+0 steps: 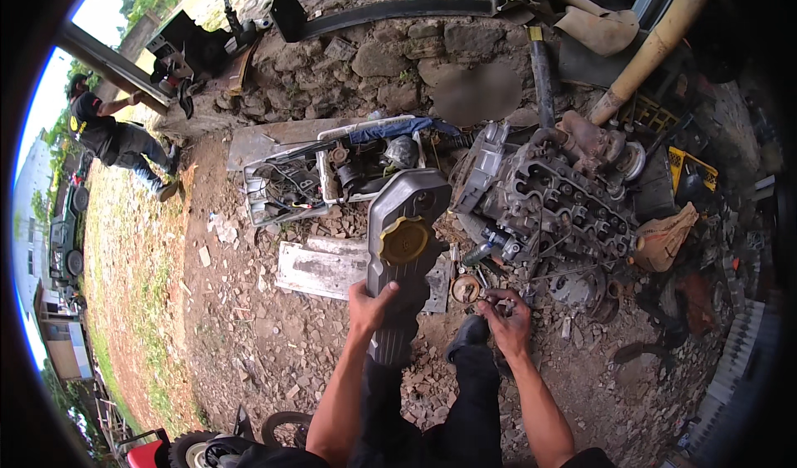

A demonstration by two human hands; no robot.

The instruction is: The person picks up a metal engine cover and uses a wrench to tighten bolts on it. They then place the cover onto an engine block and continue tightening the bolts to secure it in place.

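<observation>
A dark grey engine valve cover (407,207) with a round yellow oil filler cap (403,241) stands tilted before me, its lower end by my leg. My left hand (369,306) grips its left edge, thumb across the ribbed face. My right hand (506,323) is closed in a pinch with fingers curled; what sits between the fingertips is too small to make out. Just beyond those fingertips lies a round yellowish ring-shaped thing (466,289) on the ground. An engine block (573,194) with its top uncovered rests at the right, beyond my right hand.
A frame full of wires and parts (286,187) lies behind the cover, near a whitish board (322,267). A rough stone wall (382,60) runs along the back. A brown bag (667,237) sits right of the engine. Another person (116,132) walks at far left. Rubble litters the ground.
</observation>
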